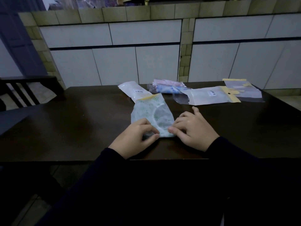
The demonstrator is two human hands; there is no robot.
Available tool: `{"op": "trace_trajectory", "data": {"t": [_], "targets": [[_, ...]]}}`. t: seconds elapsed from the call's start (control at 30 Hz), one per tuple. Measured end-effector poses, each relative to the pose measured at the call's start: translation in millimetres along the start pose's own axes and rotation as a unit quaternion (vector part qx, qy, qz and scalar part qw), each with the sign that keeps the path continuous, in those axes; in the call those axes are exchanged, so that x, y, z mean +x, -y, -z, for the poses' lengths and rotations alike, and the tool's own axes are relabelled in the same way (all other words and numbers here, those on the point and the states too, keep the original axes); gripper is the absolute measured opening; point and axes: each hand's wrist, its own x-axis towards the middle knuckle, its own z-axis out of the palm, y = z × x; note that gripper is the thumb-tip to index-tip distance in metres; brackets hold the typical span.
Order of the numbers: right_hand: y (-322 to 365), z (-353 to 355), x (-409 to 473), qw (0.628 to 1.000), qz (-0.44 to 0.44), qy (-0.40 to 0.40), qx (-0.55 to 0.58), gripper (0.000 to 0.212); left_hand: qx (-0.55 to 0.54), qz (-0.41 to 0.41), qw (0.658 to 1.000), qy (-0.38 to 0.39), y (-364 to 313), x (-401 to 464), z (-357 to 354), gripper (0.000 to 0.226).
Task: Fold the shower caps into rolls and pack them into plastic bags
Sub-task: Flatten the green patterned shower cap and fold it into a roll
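Note:
A pale shower cap [150, 114] with green speckles lies flattened on the dark wooden table [73, 124], its near edge turned up into a small roll. My left hand [138, 137] pinches the left end of that roll between thumb and fingers. My right hand [193, 129] pinches the right end, with the little finger lifted. A white plastic bag [133, 90] with a barcode label and yellow strip lies just behind the cap. Another white bag [210, 95] with a yellow header lies to the right.
A pink and blue bundle in clear plastic [167, 87] lies at the table's far edge. One clear bag [244, 90] with yellow tape sits at the far right. A dark chair [24, 90] stands at the left. White cabinet doors [114, 66] rise behind the table.

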Motion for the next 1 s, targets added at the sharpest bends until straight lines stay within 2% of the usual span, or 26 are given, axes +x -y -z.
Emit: {"op": "trace_trajectory", "data": {"t": [0.1,0.3,0.53,0.77,0.87,1.0], "targets": [[-1,1,0,1.000,0.004,0.005,0.007,0.047,0.080,-0.050,0.996,0.002,3,0,5,0.028],[-4,-5,1,0.997,-0.022,-0.001,0.079,0.040,0.000,-0.029,1.000,0.007,8,1,12,0.014],[-1,-4,7,0.976,-0.132,0.005,0.172,0.036,-0.037,0.073,0.997,-0.011,12,4,14,0.013],[-4,-9,13,0.978,-0.160,-0.001,0.131,0.038,-0.028,0.123,0.992,-0.013,17,14,13,0.010],[-4,-10,17,0.981,-0.158,-0.001,0.112,0.037,-0.041,0.115,0.992,-0.013,18,14,13,0.005],[-3,-8,20,0.982,-0.168,0.016,0.088,0.036,-0.065,0.086,0.994,-0.001,19,13,16,0.015]]}}
